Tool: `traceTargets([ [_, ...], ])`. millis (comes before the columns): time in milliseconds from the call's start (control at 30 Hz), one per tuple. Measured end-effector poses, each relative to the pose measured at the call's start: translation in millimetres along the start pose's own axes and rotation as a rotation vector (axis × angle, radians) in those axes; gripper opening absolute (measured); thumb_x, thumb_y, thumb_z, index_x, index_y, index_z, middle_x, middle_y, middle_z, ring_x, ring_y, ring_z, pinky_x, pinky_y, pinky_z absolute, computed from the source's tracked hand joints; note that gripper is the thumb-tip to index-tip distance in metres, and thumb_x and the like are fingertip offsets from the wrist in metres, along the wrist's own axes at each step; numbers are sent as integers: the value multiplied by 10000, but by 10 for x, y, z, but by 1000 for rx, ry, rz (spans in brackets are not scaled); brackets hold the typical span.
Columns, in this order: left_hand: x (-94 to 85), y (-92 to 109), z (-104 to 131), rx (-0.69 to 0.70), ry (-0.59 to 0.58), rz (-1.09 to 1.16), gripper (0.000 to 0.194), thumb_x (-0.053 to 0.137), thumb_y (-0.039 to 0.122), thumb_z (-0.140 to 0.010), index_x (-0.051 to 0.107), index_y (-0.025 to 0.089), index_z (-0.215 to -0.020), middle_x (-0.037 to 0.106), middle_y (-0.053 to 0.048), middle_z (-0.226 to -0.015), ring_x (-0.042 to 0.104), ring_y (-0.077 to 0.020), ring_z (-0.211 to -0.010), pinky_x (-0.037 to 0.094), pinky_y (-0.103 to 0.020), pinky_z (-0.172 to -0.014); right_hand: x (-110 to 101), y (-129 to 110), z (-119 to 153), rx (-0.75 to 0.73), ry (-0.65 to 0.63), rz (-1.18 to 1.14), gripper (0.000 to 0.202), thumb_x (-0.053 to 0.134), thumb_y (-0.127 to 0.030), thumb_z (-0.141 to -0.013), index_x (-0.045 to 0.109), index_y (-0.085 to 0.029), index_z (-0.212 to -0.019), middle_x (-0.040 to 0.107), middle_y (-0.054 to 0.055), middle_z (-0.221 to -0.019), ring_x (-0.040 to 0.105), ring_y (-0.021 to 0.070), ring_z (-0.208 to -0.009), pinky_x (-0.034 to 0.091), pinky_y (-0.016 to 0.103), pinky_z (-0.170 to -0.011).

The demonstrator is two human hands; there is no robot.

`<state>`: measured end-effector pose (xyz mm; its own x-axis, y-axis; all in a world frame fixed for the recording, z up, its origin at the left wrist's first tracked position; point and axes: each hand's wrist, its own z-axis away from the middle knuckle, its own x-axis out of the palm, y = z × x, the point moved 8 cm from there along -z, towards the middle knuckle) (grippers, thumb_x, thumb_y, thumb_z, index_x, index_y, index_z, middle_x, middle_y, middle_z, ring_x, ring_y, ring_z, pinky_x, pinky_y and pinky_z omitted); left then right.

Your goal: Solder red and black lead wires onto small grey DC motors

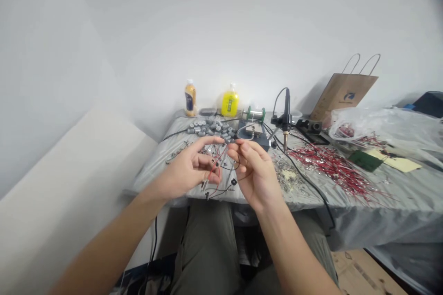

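My left hand [185,168] is over the table's front part, fingers curled around a small wired part [205,183] with red and black wires. My right hand [258,170], palm turned up, pinches something small and dark between thumb and forefinger, close to my left forefinger's tip; a thin black wire hangs near it. A small black piece [234,182] on a wire dangles between the hands. Behind them is a pile of grey cylinders [211,127]. Small wired parts lie under and around my fingers, partly hidden.
A soldering iron [286,120] stands upright in a holder beside a solder spool [255,114]. Two bottles, orange [190,99] and yellow [230,102], stand at the back. Red wires [339,173], a green board [365,160], a plastic bag [384,124] and a paper bag [344,96] lie right.
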<state>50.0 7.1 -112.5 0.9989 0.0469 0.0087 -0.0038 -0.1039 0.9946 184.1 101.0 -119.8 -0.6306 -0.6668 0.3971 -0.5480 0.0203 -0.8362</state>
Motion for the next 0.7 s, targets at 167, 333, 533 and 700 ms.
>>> traceTargets([
  [167,-6,-99,56,-89,-84,-156,708,916,212,-823,596,286,-1450,754,6,-857,768,-206,-810,577,-275,-709,280,-242,-213,71,-307,94,332,892,-443,-1022,795,-134,-1094,791,36,-924,752,114,-765,572,179,-609],
  [333,-127,-158,12,-93,-92,-336,460,883,262,-859,707,253,-1284,766,-19,-898,768,-232,-844,582,-304,-725,593,-818,-189,14,-631,197,107,877,-324,-1007,880,-220,-979,820,42,-884,795,168,-819,674,296,-772],
  [533,-775,170,-181,-4,161,-560,533,804,350,-947,624,213,-1430,755,-46,-1004,734,-214,-887,554,-306,-765,162,-1385,257,-135,-487,241,84,856,-393,-1055,877,-331,-1003,740,41,-782,770,204,-791,646,322,-681],
  [700,-1005,168,-550,26,151,-817,474,782,352,-1057,629,172,-1468,726,-57,-1098,701,-182,-879,607,-331,-826,-603,-1285,675,-128,-126,369,92,816,-438,-1028,831,-373,-965,662,93,-651,661,256,-531,536,391,-481],
])
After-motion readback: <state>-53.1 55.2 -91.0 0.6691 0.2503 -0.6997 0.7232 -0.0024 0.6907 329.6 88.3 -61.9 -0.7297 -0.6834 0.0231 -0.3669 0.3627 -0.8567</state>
